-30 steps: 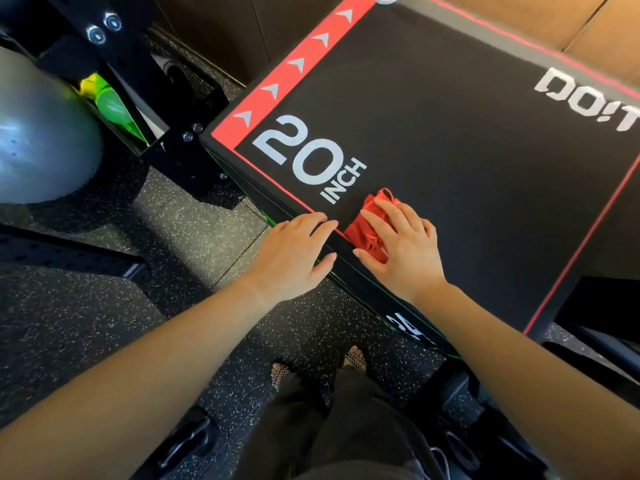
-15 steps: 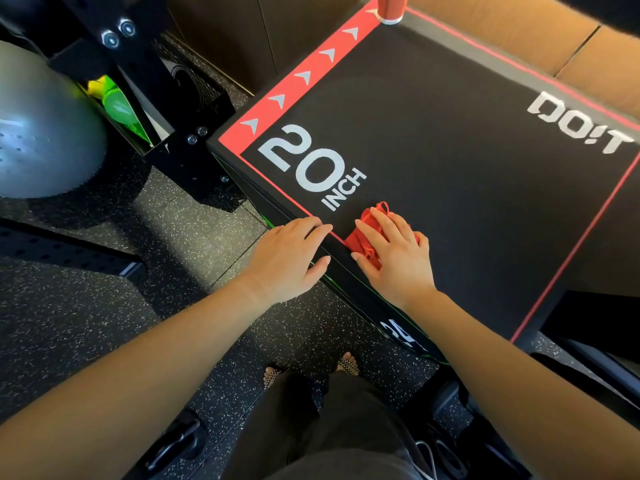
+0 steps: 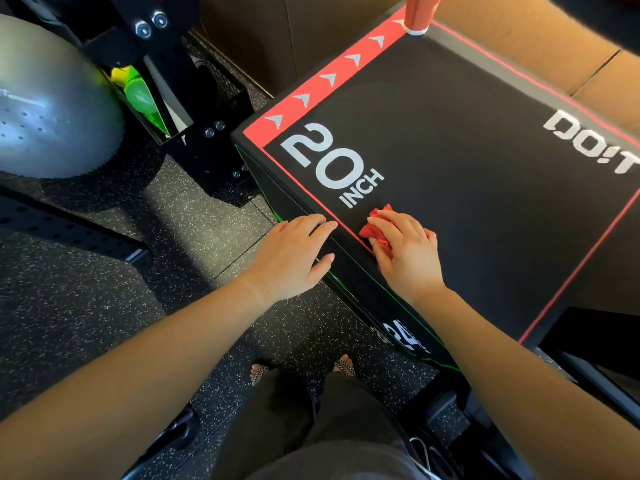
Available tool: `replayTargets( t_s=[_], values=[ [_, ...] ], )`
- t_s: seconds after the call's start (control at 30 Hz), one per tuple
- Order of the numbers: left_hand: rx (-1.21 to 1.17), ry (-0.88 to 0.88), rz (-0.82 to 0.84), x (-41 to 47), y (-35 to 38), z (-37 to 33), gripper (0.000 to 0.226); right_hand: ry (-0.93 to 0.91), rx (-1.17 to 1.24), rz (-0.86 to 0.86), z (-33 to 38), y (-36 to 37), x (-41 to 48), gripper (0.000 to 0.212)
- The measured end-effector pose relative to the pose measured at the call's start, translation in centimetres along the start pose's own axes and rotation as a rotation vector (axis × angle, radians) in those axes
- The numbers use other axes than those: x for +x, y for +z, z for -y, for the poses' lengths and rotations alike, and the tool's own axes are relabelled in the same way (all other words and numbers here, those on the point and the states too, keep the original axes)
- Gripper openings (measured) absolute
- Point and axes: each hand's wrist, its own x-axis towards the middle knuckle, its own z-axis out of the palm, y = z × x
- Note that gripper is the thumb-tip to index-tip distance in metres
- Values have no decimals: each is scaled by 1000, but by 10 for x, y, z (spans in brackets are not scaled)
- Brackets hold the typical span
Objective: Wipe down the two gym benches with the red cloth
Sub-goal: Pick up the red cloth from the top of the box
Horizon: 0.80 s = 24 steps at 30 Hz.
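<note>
R hand (image 3: 405, 251) curls round bunched cloth (image 3: 375, 232), L hand (image 3: 294, 254) flat just left on bench (image 3: 467, 202) edge. Small wad: I may skip patches.

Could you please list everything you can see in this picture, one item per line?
bench: one, black with red strip and white "20 INCH" print, right
red cloth: one, red, bunched on the bench's near edge
red cylinder: one, red, bench's far corner, top cut off
exercise ball: one, grey, floor at left
rack frame: one, black, upper left beside the ball
green-yellow items: count unclear, inside the rack frame
floor: one, black with pale speckles, underneath
trousers: one pair, dark, bottom centre
feet: two, in patterned sandals, on the floor by the bench
left hand: one, fingers straight, rests on the bench's near edge
right hand: one, holds the red cloth on the bench
</note>
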Motion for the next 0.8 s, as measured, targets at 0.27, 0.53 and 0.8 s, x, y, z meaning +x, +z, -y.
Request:
replayTargets(
  t_s=[0.27, 0.53, 0.8],
  values=[
    [-17, -11, -24, -16, -2, 26, 54, 93, -166, 176, 7, 9, -5, 59],
    [-22, 91, 13, -17, -3, 39, 55, 145, -47, 41, 19, 19, -7, 36],
    [-31, 61, -16, -40, -20, 84, 54, 37, 223, 74, 96, 40, 2, 38]
  ],
)
